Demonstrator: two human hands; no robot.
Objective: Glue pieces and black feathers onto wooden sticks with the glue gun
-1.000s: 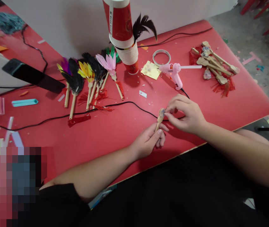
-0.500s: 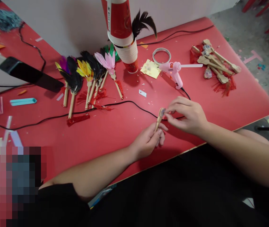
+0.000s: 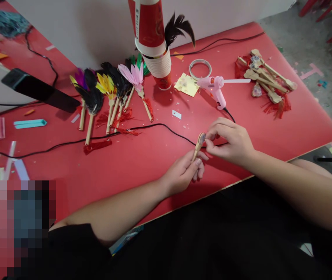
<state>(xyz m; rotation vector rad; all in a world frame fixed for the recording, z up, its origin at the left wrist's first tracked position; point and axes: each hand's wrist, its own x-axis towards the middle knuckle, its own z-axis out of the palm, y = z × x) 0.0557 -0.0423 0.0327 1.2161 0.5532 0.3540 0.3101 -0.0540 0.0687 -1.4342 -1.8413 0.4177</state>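
My left hand (image 3: 183,173) is closed around the lower end of a small wooden stick (image 3: 197,144) and holds it upright over the red table (image 3: 142,163). The stick's wider top carries a small greyish piece. My right hand (image 3: 230,140) pinches at that top, thumb and forefinger pressed together on it. Both hands sit near the table's front edge, just in front of a black cable (image 3: 142,127).
A pink glue gun (image 3: 215,88) lies behind my right hand. Feathered sticks (image 3: 110,97) lie at the back left, a stack of red paper cups (image 3: 154,42) behind them, a tape ring (image 3: 200,69), and a pile of wooden sticks (image 3: 263,79) at the far right.
My right fingers have shifted slightly at the stick's top; my left hand holds steady. The view has drifted a little.
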